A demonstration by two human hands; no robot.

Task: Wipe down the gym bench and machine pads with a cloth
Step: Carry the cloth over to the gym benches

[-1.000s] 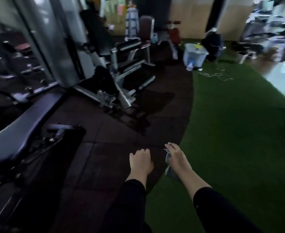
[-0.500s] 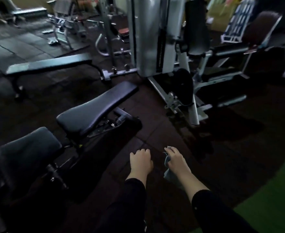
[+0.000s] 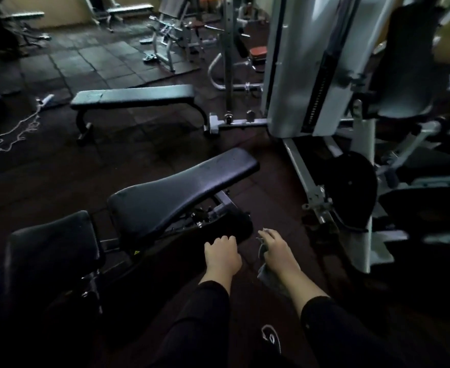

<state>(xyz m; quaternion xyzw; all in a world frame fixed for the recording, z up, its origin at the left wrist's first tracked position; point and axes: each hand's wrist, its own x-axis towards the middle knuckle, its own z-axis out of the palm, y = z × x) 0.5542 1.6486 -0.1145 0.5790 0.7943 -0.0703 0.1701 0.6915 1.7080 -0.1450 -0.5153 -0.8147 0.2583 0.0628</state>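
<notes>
Head view first, and the fingers [image 3: 267, 233] of the right hand [image 3: 277, 252] are seen curled round a grey cloth [image 3: 265, 273], its loose end left hanging below the wrist. The cloth appears to be kept bunched this way so that it is ready to be laid flat on a pad. The left hand [image 3: 222, 254] is held out just beside it, fingers loosely curled, nothing gripped; it seems to be kept free for steadying. Neither hand is touching any pad yet, so no wiping is judged to be under way.

Outward now: the adjustable bench's long back pad [image 3: 181, 192] is found just ahead of the left hand, tilted up toward the far end, with its seat pad [image 3: 51, 248] lower left. That nearest pad is judged the likely first surface. A flat bench [image 3: 136, 95] is set well apart behind it. At right, a white weight-stack machine [image 3: 306, 62] is standing, a dark upright pad [image 3: 407, 62] mounted beside it.

The count: two hands, one cloth, two benches clearly made out, one machine close by; more equipment is blurred in the background and cannot be tallied.
</notes>
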